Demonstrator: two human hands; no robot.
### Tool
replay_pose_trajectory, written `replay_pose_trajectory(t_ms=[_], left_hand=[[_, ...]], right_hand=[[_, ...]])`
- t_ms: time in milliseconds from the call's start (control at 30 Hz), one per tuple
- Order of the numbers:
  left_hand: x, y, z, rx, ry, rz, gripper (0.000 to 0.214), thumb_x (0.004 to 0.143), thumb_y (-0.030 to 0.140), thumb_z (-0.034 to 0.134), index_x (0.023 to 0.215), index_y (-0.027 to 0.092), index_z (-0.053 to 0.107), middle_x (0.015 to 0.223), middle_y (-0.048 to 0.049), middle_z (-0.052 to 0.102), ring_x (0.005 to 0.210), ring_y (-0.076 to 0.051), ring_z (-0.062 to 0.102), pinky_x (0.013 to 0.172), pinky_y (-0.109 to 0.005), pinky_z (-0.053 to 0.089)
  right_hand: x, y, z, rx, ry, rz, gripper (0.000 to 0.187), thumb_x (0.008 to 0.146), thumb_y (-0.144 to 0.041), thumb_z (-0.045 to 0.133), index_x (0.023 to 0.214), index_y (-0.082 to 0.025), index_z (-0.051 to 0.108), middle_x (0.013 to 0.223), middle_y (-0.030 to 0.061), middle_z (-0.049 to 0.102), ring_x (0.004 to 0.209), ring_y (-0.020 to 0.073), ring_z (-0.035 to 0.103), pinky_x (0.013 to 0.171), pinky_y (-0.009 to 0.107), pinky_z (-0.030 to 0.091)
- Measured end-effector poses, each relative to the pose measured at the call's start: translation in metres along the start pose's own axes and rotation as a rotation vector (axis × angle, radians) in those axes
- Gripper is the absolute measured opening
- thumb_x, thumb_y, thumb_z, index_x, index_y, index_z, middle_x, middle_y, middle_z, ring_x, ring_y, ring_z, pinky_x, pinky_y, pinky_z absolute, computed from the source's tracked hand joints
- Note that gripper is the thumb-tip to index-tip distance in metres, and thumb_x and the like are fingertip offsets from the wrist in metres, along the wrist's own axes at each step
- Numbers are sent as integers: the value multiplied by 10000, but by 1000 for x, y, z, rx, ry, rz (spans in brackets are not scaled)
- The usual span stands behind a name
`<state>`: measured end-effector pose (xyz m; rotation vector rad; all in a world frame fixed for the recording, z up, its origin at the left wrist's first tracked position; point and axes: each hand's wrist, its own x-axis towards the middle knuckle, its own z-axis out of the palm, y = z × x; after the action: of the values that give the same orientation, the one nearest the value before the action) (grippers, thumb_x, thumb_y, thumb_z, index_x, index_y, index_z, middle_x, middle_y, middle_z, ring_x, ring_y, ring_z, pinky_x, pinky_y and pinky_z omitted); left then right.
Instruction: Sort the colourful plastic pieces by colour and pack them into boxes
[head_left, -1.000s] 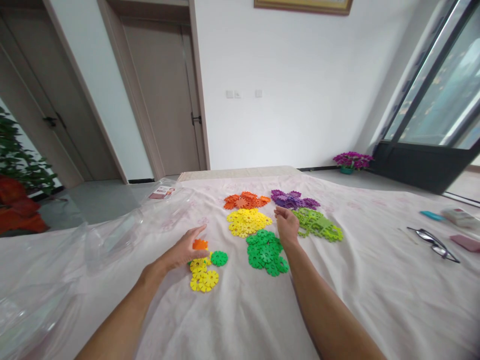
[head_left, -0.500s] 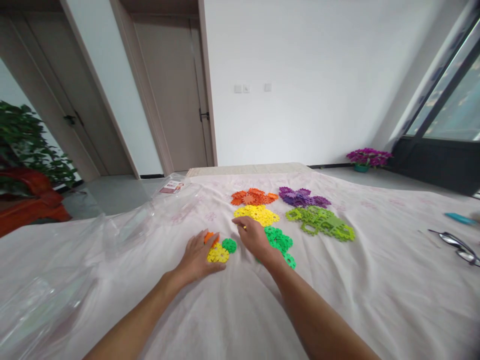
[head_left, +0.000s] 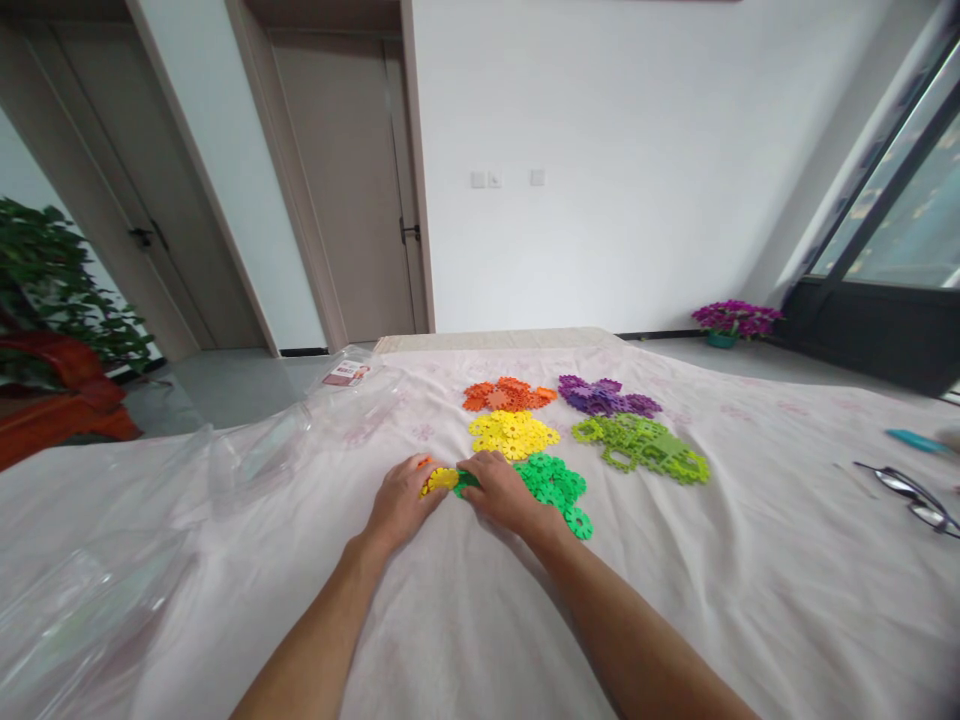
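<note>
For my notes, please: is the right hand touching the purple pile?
No, the right hand is at a green piece, apart from the purple pile.

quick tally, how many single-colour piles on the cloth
5: orange pile and purple pile at the back, yellow pile and lime pile in front of them, green pile nearest, partly behind the right hand.

Smooth plastic discs [head_left: 514, 433], matt rumpled cloth [head_left: 442, 630]

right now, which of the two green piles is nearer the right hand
The darker green pile, beside the right hand; the light green pile lies farther right.
</note>
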<state>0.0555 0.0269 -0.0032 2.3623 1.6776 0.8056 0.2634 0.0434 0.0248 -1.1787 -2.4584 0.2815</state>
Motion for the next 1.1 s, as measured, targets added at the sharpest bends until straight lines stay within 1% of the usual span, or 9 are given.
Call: replay_pose_trajectory(t_ms=[100,267,433,567,733,833,933,1033,1100], left_hand=[[-1,-1,0,-22,32,-20,296,873,361,566,1126,258,679,1269,-70,615,1142,-218,583,1017,-348,418],[0,-7,3,-73,66,-59,284,850,318,587,1088,200,687,1282,-97,609,1138,-222,592,1027,-354,425],[-1,-13,5,-188,147,-108,303,864,313,557,1114,183,669,1266,-100,624,1154,-204,593,1037,-340,433],[-2,-12,1,-261,212,-127,296,896,322,492,1098,195,668,1225,-78,647,1172,-190,585,1054,-339,423],[-3,-16,-3,-254,317,-231,306,909,313,442,1098,215,662,1170,-60,672,1116,-187,615,1014,-335,451],[-4,-23,-6,-182,345,-312,291,886,287,463,1078,221,671,1165,-57,680,1106,-200,617,996,-344,453],[-4,-26,-9,-84,311,-365,296,865,251,470,1070,212,680,1147,-69,693,1081,-219,622,972,-362,452],[-4,-26,-11,-17,256,-376,308,864,243,458,1067,204,687,1128,-81,701,1052,-229,625,952,-371,447],[-4,-25,-10,1,236,-363,314,873,250,442,1061,205,690,1128,-80,701,1051,-228,621,954,-368,439]], right_hand=[[0,0,-1,-24,-7,7,239,849,-211,621,1080,-195,684,991,62,656,999,194,543,890,285,345],[0,-3,-5,-29,3,4,163,899,-251,579,979,-200,711,936,52,668,953,181,564,867,269,359],[0,-6,-2,-73,38,72,219,950,-298,513,901,-207,706,911,63,687,922,187,604,818,259,389],[0,-5,2,-93,100,178,244,972,-279,455,1036,-227,685,970,70,710,905,196,641,770,264,419],[2,0,1,-50,214,248,357,968,-233,429,1290,-247,580,1171,78,696,1044,214,644,858,288,442],[5,8,-12,13,232,256,381,951,-230,441,1305,-225,581,1220,84,677,1093,229,628,898,306,440],[5,21,-37,65,215,270,379,910,-213,471,1253,-213,631,1175,83,698,1062,231,637,880,302,442],[0,36,-68,95,199,283,371,864,-202,481,1177,-209,681,1019,63,739,904,202,664,780,269,447],[-7,46,-86,122,119,291,351,823,-200,500,1098,-211,718,865,35,742,760,178,656,679,246,432]])
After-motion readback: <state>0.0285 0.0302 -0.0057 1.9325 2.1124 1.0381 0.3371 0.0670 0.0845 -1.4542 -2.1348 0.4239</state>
